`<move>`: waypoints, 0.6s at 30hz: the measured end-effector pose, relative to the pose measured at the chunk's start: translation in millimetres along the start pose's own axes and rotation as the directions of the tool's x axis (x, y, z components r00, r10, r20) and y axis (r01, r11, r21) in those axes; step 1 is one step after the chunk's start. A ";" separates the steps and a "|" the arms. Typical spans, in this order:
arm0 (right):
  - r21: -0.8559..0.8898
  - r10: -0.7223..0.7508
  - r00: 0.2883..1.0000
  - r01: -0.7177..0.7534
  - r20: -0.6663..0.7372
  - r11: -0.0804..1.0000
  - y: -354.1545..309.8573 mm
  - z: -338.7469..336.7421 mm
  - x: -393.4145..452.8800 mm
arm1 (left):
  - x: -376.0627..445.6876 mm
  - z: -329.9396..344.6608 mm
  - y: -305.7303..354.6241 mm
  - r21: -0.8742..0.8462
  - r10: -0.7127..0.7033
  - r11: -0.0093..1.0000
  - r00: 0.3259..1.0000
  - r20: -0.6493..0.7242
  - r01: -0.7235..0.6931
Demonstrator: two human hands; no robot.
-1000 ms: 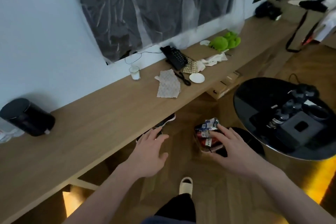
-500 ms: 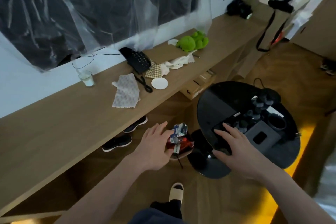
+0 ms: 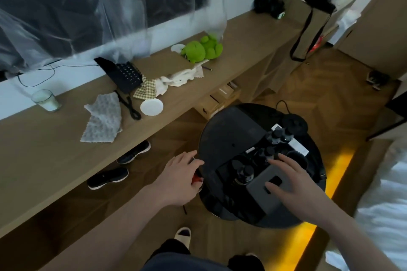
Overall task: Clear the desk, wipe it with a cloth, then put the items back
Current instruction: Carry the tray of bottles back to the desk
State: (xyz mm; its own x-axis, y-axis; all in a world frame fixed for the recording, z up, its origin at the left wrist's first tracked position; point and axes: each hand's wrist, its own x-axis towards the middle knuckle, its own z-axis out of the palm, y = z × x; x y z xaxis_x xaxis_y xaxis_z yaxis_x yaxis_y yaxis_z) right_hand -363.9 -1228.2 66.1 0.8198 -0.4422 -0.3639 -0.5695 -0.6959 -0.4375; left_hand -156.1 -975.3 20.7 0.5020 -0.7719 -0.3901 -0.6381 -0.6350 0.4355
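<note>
The long wooden desk (image 3: 55, 156) carries a patterned wiping cloth (image 3: 102, 119), a black telephone (image 3: 124, 75), a glass (image 3: 46, 100), a white coaster (image 3: 152, 106), a green plush toy (image 3: 201, 47) and crumpled cloths (image 3: 176, 79). My left hand (image 3: 180, 178) holds a bundle of packets (image 3: 196, 179) at the left rim of the round black table (image 3: 222, 130); only a red bit of the bundle shows under the hand. Over a grey box (image 3: 264, 189) on that table my right hand (image 3: 288, 180) hovers, fingers spread, holding nothing.
Dark bottles and cups (image 3: 275, 138) crowd the black table's right half. Black shoes (image 3: 108, 178) lie on the floor under the desk. A cardboard box (image 3: 218, 101) sits below the desk edge. A white bed (image 3: 383, 215) is at the right.
The view swung right from the desk to the black table. The packet bundle passed from my right hand to my left, which carried it to the table's rim. My right hand moved over the grey box.
</note>
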 end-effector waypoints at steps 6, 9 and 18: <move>0.015 -0.086 0.994 0.085 0.066 0.996 59.8 -37.5 38.1 | 29.3 33.1 38.4 -0.042 -0.111 0.993 0.993 -0.038 0.109; 0.004 -0.149 0.981 0.150 0.122 0.989 95.1 -55.3 59.9 | 40.5 63.5 61.9 -0.107 -0.235 0.968 0.970 -0.067 0.228; 0.015 -0.158 0.961 0.159 0.226 0.987 192.3 -87.9 102.4 | 38.7 151.5 148.1 -0.418 -0.578 0.723 0.813 0.069 0.549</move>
State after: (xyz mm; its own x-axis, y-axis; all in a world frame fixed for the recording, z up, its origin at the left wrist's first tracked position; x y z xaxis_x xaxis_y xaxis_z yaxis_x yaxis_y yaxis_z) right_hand -384.2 -1457.1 17.0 0.8646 -0.1870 -0.4663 -0.4328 -0.7485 -0.5024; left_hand -319.6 -1094.7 -52.9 0.7364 -0.2590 -0.6250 0.0584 -0.8961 0.4401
